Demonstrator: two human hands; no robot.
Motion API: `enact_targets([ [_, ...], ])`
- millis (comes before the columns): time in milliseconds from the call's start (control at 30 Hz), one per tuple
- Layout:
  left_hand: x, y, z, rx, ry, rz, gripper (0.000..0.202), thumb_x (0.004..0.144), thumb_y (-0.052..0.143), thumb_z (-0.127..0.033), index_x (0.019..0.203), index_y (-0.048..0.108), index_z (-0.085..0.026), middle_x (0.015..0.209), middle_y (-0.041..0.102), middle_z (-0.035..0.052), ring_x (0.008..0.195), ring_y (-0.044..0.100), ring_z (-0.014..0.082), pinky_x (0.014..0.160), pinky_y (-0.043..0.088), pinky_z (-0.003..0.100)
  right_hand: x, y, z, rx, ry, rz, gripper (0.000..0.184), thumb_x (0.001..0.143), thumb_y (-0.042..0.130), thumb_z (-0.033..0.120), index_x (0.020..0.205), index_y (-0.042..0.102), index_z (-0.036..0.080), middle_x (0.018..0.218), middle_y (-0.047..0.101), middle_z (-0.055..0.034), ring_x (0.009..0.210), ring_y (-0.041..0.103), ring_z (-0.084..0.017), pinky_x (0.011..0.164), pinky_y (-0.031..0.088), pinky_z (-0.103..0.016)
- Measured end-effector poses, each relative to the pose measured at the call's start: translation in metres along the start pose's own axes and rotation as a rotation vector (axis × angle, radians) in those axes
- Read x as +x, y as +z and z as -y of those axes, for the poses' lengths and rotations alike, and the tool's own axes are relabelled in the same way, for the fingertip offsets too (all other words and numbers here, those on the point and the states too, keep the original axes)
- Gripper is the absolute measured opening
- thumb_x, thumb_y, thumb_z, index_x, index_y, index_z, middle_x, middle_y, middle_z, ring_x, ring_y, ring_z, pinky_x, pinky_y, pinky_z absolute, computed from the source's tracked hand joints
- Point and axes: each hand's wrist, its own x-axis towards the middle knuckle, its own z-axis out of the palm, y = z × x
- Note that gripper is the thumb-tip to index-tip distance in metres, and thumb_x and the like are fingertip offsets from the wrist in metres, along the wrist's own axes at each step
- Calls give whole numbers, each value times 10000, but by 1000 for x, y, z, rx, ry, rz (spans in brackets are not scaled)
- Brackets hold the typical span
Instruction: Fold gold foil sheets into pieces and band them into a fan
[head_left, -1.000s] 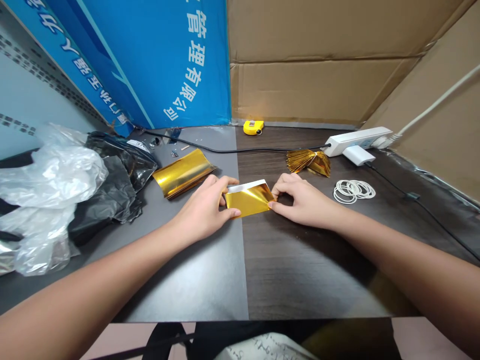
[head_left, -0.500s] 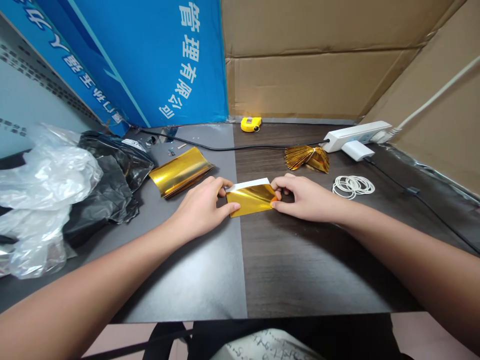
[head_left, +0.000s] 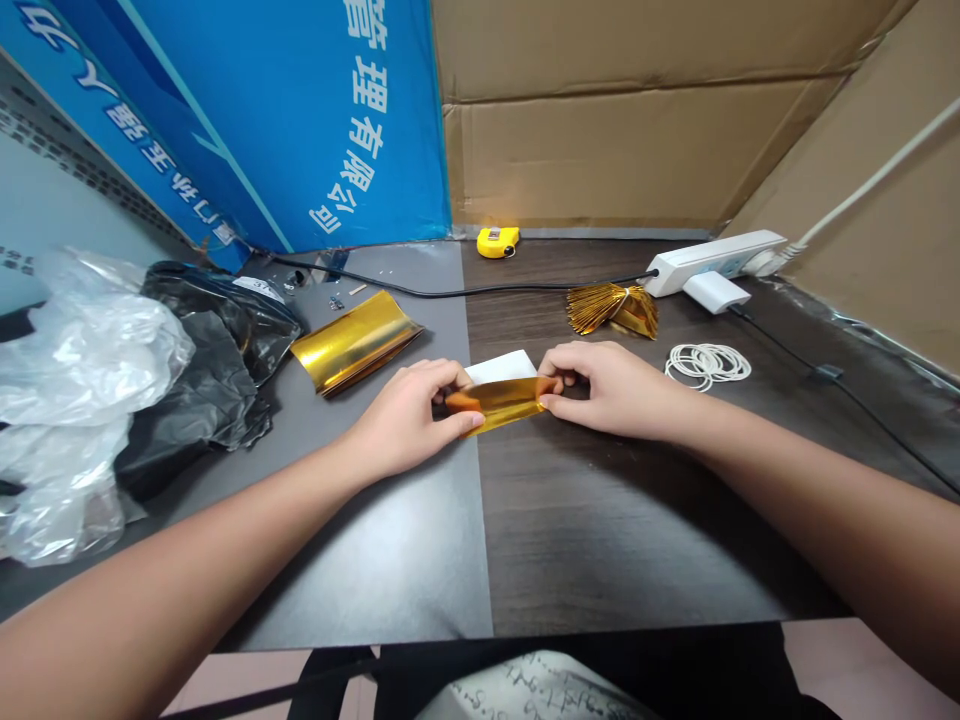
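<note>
Left hand: closed in a pinch on the left end of the gold foil piece, thumb on the near side, fingers curled over the top; it had firm hold of that end.

Right hand: pinched the right end the same way, so the hands stood just apart with the foil spanning the gap between them.

Held piece: it sat near the middle of the worktop, across the seam where a grey mat met dark wood-grain laminate. It was bowed and raised, with a white sheet standing just behind it; the two-ended pinch seemed meant to keep it taut and control its curl.

Left of the hands: a curled stack of gold foil lay on the mat beside crumpled black plastic and clear plastic, near the left edge.

Right of the hands: a fan-pleated gold foil bundle lay near white rubber bands, apparently kept within reach.

Far edge: a yellow tape measure and a white power strip sat along the cardboard.
</note>
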Motion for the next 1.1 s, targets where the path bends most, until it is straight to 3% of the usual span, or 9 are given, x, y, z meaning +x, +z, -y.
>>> enact_targets([
  [167,-2,-1,-2,65,138,8,106,894,652,-246,822,608,-184,818,659,-16,778,544,145,738,391,283,0,2,-4,-21,-122,-47,77,824,596,197,860,658,169,752,618,-12,662,547,-131,639,406,-251],
  [367,-2,-1,-3,121,209,24,41,919,626,-218,919,646,-181,857,673,11,801,571,158,747,415,285,0,2,-8,-103,-141,-36,207,896,555,199,934,758,186,833,700,-52,740,630,-169,707,450,-290],
  [567,-2,-6,1,135,327,92,242,890,548,-86,1043,698,-198,997,702,45,922,610,185,830,459,308,-3,-5,-11,-184,-249,10,293,893,538,146,1058,776,193,910,701,-65,825,660,-189,764,495,-308],
  [767,2,-18,7,119,396,239,272,955,555,-226,1180,704,-191,1053,656,79,1004,591,205,912,456,332,-8,-9,-11,-333,-354,62,312,977,559,335,1175,734,170,1045,667,-108,927,650,-223,813,524,-350],
  [933,3,-19,9,135,438,258,314,976,560,-297,1224,705,-171,1008,643,89,972,570,213,893,443,343,-7,-7,-9,-489,-418,-2,310,1005,468,217,1165,732,184,1071,689,-118,943,635,-234,804,531,-363],
  [1100,3,-15,7,97,460,273,337,974,590,-348,1242,703,-178,1047,656,99,990,572,216,933,438,351,-8,6,6,-499,-518,-58,325,1020,433,183,1159,726,156,1090,721,-133,1000,631,-255,851,531,-408],
])
